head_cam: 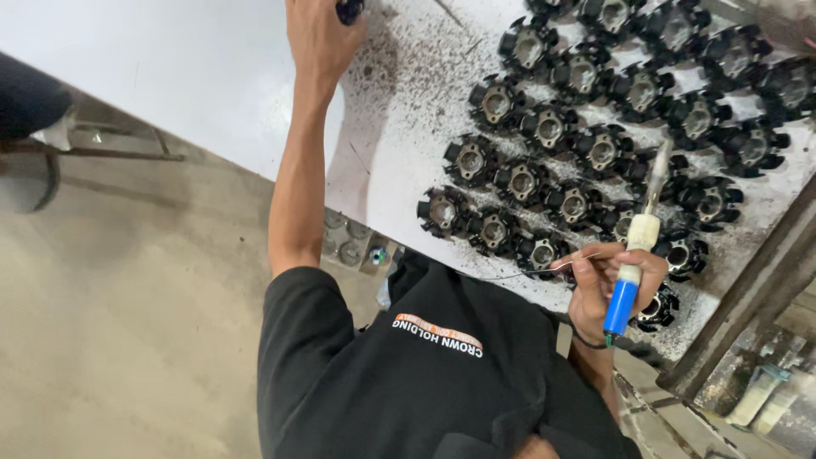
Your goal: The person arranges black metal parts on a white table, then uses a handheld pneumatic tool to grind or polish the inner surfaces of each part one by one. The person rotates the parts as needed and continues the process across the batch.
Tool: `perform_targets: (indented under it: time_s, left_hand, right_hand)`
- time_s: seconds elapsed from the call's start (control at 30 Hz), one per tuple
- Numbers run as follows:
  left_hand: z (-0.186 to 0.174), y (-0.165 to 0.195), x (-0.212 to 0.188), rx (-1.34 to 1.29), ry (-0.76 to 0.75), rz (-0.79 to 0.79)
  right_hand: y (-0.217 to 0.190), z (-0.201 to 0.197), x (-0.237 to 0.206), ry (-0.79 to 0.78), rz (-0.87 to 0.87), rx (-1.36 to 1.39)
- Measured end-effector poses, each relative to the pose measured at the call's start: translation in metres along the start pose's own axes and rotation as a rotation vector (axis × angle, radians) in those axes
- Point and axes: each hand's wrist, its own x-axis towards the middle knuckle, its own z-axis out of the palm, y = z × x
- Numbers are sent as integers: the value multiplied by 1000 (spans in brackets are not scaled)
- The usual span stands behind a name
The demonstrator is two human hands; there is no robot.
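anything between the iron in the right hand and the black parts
Nothing visible. The iron in the right hand has its tip over the black parts; a thin wire lies by the hand. The left hand grips a dark thing.

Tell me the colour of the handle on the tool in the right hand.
Blue, with a white upper section, on the tool in the right hand; head view.

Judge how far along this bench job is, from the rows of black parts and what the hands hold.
Done: many black round parts lie in rows on the white table. In hand: the right hand holds a blue-handled soldering iron and a thin wire by the nearest row; the left hand grips a dark object farther off. Left: which parts are finished cannot be told.
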Motion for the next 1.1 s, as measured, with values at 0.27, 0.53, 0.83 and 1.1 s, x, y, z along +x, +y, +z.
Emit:
perform_targets:
  time_s: [0.27,0.53,0.83,1.1]
  left_hand:
    - [22,69,-46,-348,-447,285]
    - [6,-10,-46,-77,11,-185]
    - [-41,75,-142,-355,-317,83]
    - [-73,219,-159,-913,-582,49]
  right_hand:
    - [2,3,5,-25,22,-10]
    - [-3,4,4,-100,34,-61]
    - [-17,10,1,-147,52,-178]
    - [-26,45,34,-331,-238,-499]
